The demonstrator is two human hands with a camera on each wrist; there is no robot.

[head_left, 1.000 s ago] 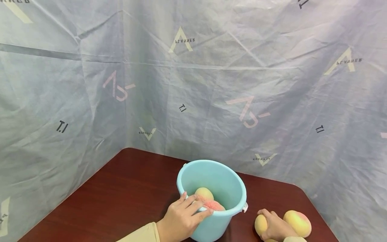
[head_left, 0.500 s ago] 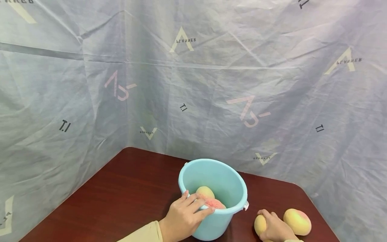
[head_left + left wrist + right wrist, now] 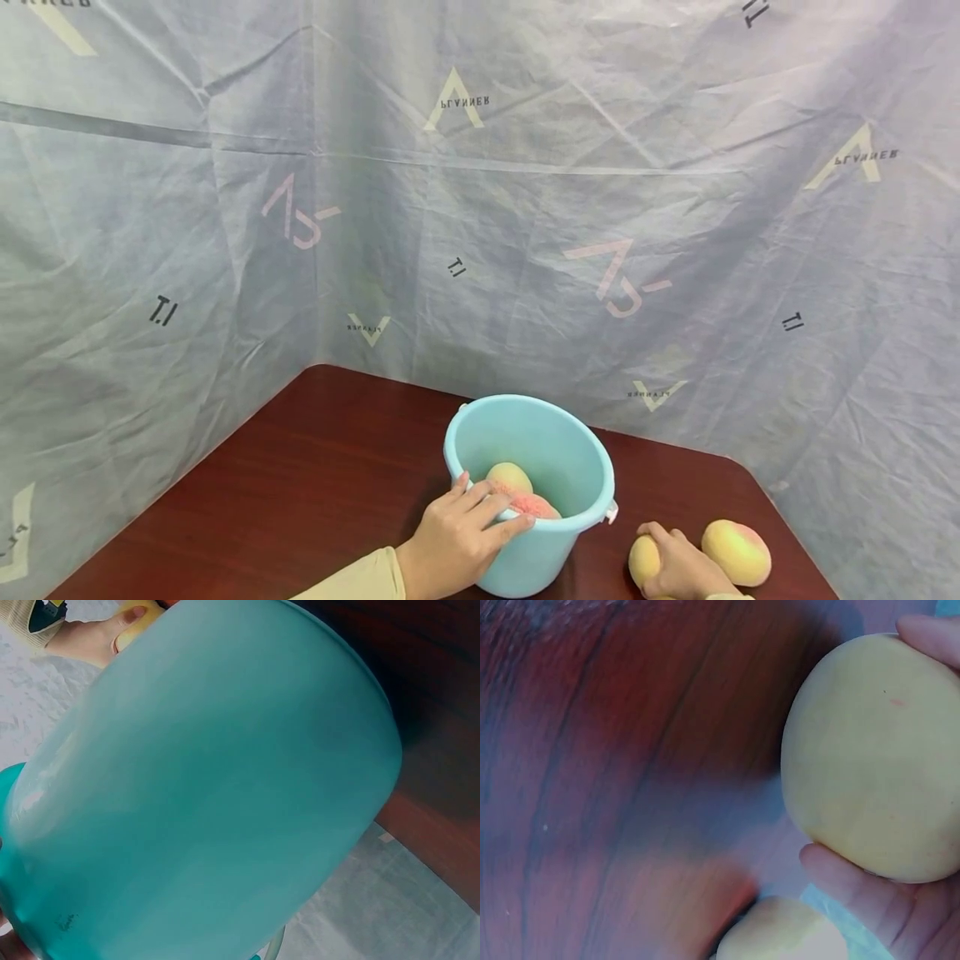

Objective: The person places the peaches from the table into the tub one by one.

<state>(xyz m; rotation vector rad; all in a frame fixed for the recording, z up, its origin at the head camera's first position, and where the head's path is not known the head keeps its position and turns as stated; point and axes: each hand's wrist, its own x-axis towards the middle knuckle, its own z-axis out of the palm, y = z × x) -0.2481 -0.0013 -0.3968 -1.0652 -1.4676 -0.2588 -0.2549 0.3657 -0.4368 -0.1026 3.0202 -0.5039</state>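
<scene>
A light blue bucket (image 3: 528, 554) stands on the table, tilted slightly toward me. My left hand (image 3: 453, 537) grips its near rim, fingers over the edge; in the left wrist view the bucket's wall fills most of the picture. Inside the bucket lie peaches, one pale yellow peach (image 3: 510, 477) and a pinker peach (image 3: 534, 504) partly behind my fingers. To the right, my right hand (image 3: 686, 568) holds a yellow peach (image 3: 877, 757) between thumb and fingers, low over the table. Another peach (image 3: 737, 552), yellow with a pink blush, lies just beyond that hand.
The dark red wooden table (image 3: 330, 467) has rounded far corners. Grey printed sheeting (image 3: 525, 208) hangs close behind its back and side edges. A white handle joint (image 3: 611, 512) sticks out from the bucket's right side.
Hardly anything moves. The bucket and left hand shift a few pixels right in the head view as the whole scene drifts slightly; the right hand keeps hold of the peach in about the same place.
</scene>
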